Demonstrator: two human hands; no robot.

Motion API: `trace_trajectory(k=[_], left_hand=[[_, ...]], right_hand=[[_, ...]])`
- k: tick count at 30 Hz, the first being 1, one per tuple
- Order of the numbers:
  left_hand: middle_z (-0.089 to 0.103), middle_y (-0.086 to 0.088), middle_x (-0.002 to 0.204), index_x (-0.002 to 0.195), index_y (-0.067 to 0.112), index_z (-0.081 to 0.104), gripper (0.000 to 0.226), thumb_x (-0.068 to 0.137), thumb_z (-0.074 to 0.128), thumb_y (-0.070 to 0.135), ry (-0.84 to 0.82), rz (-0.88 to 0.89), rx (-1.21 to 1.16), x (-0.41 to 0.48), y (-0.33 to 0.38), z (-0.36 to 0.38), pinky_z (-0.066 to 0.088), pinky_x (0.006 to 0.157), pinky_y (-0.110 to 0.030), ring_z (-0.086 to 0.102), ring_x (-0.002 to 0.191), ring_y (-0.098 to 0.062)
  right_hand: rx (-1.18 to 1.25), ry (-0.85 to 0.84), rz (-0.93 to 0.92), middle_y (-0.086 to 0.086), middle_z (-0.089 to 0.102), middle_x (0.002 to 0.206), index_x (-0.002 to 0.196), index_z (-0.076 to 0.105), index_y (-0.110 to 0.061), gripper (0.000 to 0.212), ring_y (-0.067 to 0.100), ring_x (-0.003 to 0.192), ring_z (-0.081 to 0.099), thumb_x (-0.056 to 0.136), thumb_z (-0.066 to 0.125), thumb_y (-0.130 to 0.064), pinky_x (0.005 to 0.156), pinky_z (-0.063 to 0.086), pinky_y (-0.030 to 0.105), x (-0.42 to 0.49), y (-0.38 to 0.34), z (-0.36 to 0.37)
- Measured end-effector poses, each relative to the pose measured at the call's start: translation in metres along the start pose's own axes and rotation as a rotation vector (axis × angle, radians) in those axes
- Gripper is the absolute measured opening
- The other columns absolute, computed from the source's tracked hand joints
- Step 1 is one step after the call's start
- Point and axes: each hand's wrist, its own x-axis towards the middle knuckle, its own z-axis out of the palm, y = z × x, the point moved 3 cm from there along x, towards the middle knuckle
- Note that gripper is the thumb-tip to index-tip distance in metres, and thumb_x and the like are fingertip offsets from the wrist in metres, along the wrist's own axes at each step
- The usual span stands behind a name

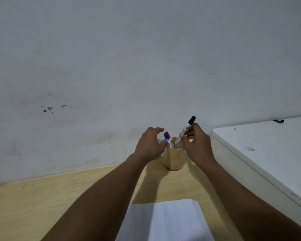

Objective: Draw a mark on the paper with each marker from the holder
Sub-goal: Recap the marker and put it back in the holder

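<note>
A beige holder (173, 160) stands on the wooden table near the wall. My right hand (197, 145) grips a black-capped marker (189, 124) that leans out of the holder, its lower end still inside the rim. A blue-capped marker (167, 136) stands in the holder, with a red-capped one just behind it. My left hand (150, 145) hovers beside the blue cap with fingers spread, holding nothing. A white sheet of paper (165, 221) lies at the near edge between my forearms.
The wooden table (42, 202) meets a grey wall. A white raised surface (268, 153) borders the table on the right, with a small dark object (279, 121) at its far edge.
</note>
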Motion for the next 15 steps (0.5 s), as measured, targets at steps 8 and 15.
trace_trajectory(k=[8,15], left_hand=[[0.071,0.005,0.082,0.091,0.024,0.068,0.009,0.086,0.073,0.03,0.113,-0.018,-0.014,0.032,0.004,0.009,0.055,0.072,-0.032,0.071,0.085,-0.02],[0.072,-0.001,0.081,0.082,0.018,0.064,0.017,0.087,0.073,0.03,0.244,0.065,-0.094,0.029,0.022,-0.057,0.049,0.068,-0.029,0.065,0.074,-0.017]], right_hand=[[-0.167,-0.183,0.122,-0.006,0.075,0.107,0.112,0.073,-0.023,0.032,0.028,0.109,0.058,0.088,0.065,-0.042,0.094,0.049,0.051,0.001,0.031,0.015],[-0.064,-0.048,0.114,0.001,0.063,0.119,0.129,0.06,-0.021,0.045,0.028,0.117,0.056,0.087,0.072,-0.032,0.097,0.048,0.054,0.003,0.012,0.007]])
